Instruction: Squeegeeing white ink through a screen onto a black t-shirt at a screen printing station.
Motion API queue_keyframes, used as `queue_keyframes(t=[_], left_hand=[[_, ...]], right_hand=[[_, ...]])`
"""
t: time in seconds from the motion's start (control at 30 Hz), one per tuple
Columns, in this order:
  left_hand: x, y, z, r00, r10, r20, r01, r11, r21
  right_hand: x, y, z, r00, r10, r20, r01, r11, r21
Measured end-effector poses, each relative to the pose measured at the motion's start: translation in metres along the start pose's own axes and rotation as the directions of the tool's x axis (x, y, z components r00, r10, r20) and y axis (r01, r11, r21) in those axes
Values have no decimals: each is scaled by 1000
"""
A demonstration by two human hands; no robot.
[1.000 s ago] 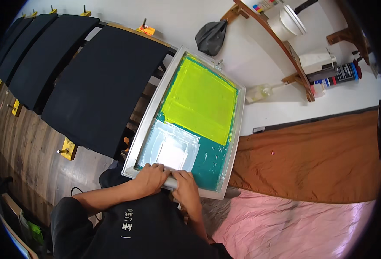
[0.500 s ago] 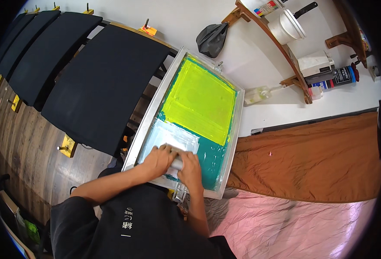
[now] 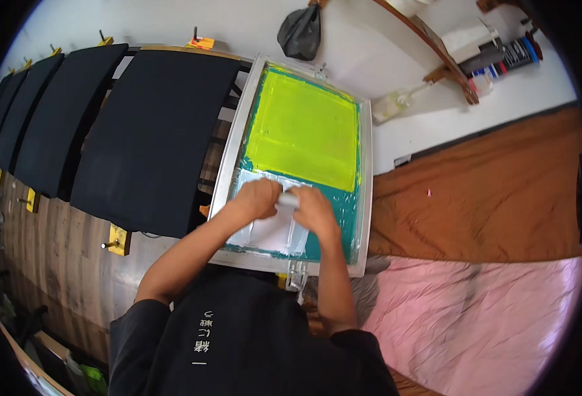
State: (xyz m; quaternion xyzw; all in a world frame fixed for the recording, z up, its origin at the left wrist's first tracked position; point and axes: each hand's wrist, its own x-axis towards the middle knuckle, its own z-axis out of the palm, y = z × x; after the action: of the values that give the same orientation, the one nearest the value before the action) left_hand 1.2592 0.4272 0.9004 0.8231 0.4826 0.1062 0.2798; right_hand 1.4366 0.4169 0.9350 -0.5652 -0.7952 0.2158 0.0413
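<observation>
A silver-framed printing screen (image 3: 223, 198) lies before me, with a bright yellow-green ink area (image 3: 304, 129) at its far end and dark teal around it. White ink (image 3: 271, 234) covers a patch of its near left part. Both my hands grip a pale squeegee (image 3: 287, 198) close to the far side of this patch. My left hand (image 3: 259, 198) closes round its left part, and my right hand (image 3: 315, 210) round its right part. Only a short piece shows between them; its blade is hidden.
Several black printing boards (image 3: 152, 138) stretch away on the left, with yellow clamps (image 3: 118, 239) at their ends. Brown cloth (image 3: 476, 198) and pink cloth (image 3: 476, 310) lie at the right. A black bag (image 3: 301, 33) hangs on the wall near a wooden shelf bracket (image 3: 452, 72).
Both hands have pushed the squeegee away from me across the white patch, from its near part toward the yellow-green area. The whole view has also shifted with my head.
</observation>
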Motion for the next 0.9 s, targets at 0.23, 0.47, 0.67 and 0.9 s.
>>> queue_keyframes(t=[0.23, 0.47, 0.67, 0.9], left_hand=[[-4, 16, 11, 996, 12, -89, -15, 999, -34], [-52, 45, 28, 998, -8, -57, 6, 1000, -25], [-76, 60, 26, 1000, 18, -15, -19, 998, -59], [-48, 53, 7, 974, -2, 229, 9, 1000, -30]], right_hand=[[-14, 10, 11, 996, 3, -88, -1, 1000, 31], [-66, -3, 28, 992, -7, -127, 22, 993, 114], [-98, -11, 29, 995, 3, -97, 15, 983, 184], [-67, 4, -9, 980, -15, 198, -17, 987, 161]])
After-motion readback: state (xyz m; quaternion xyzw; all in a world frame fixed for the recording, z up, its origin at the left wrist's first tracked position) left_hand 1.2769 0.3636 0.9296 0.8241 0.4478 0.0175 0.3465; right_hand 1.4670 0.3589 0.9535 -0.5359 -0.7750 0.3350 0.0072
